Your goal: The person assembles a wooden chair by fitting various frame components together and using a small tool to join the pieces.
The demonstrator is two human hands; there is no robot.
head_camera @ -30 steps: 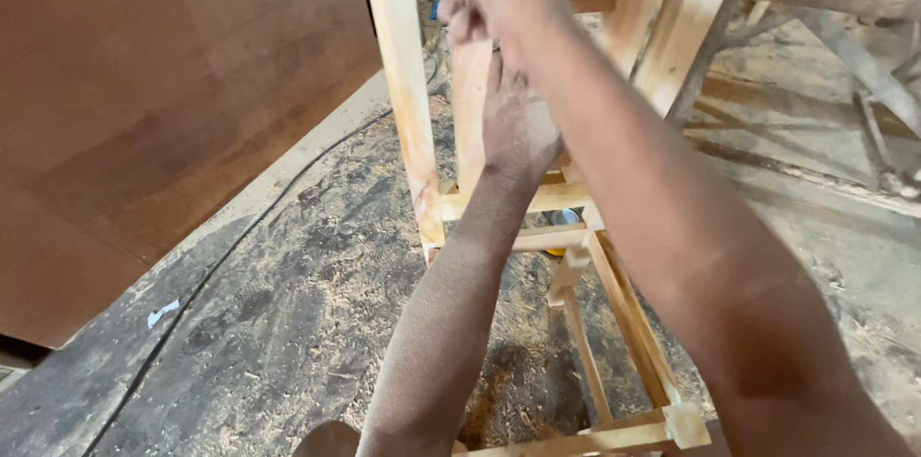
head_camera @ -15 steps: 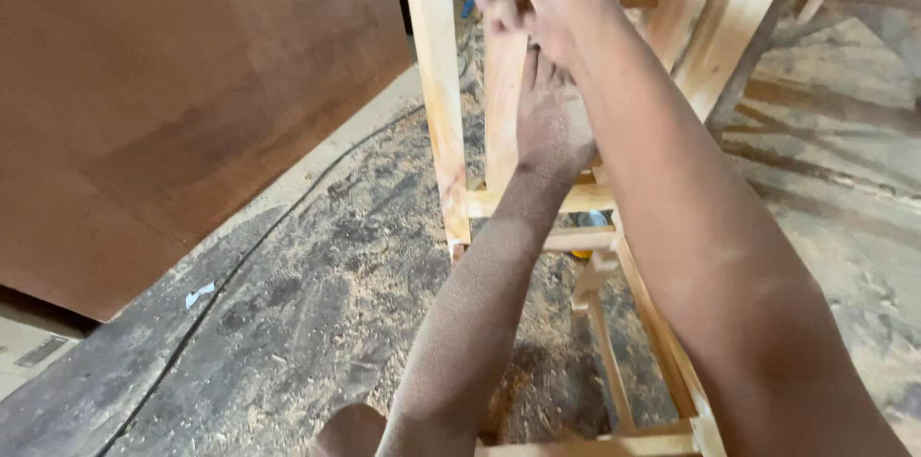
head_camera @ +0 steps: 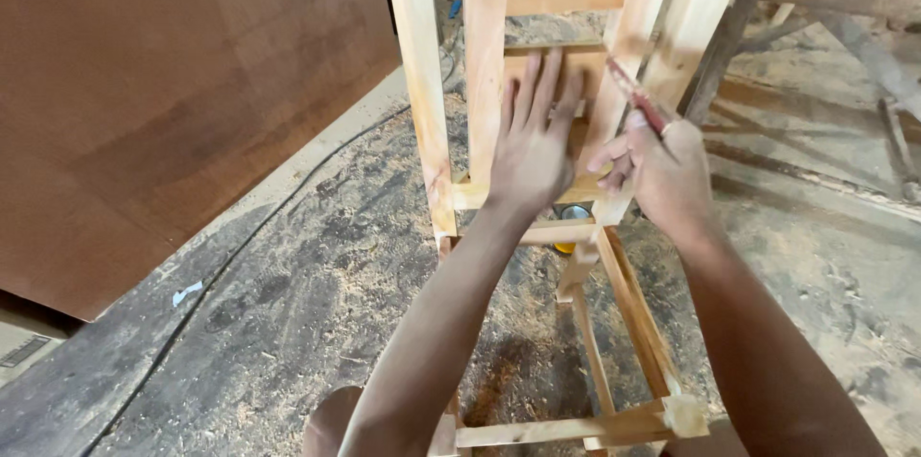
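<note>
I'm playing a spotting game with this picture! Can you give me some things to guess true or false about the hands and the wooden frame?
1. The left hand lies flat, fingers spread, on the wooden frame. True.
2. The right hand is empty. False: it holds a reddish pencil.
3. The floor is covered in sawdust. True.
4. A big brown board stands to the right of the frame. False: it is on the left.
5. A dark cable runs across the floor. True.
</note>
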